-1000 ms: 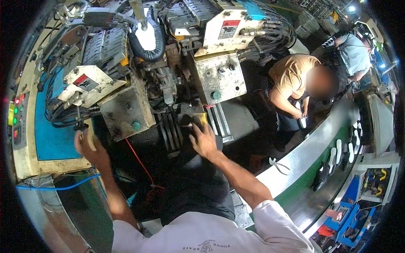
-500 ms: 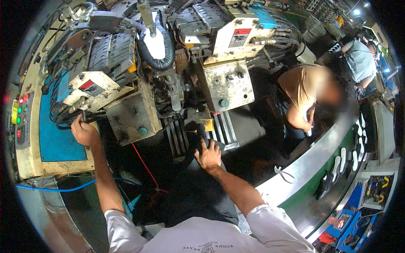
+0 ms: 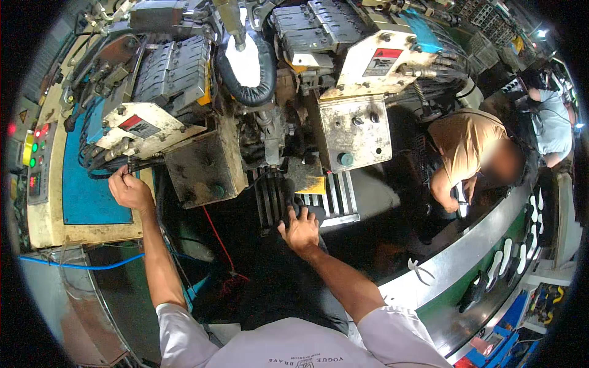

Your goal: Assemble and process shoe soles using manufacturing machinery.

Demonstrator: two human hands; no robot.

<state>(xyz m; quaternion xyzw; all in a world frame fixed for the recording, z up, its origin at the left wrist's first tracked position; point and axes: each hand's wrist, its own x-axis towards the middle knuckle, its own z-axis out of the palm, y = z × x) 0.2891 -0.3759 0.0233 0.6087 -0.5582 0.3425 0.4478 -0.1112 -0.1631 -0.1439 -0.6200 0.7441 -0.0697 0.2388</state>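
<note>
My left hand is closed at the lower end of a small threaded rod under the machine's left cream bracket. My right hand has its fingers spread over a dark, rounded thing in front of the machine's slatted metal base; whether it grips that thing is unclear, and it looks to be resting. Above, between the two heads of the machine, a black shoe upper with a white sole face sits under a metal press arm.
Control boxes with green buttons hang left and right. At far left stands a panel with lit buttons. Pliers lie on a metal ledge beside a conveyor with shoes and white soles. A co-worker bends at right.
The view has shifted, so the machine sits lower and further right. My left hand stays at the rod. My right hand remains spread near the slatted base. The co-worker's hands now hold something white.
</note>
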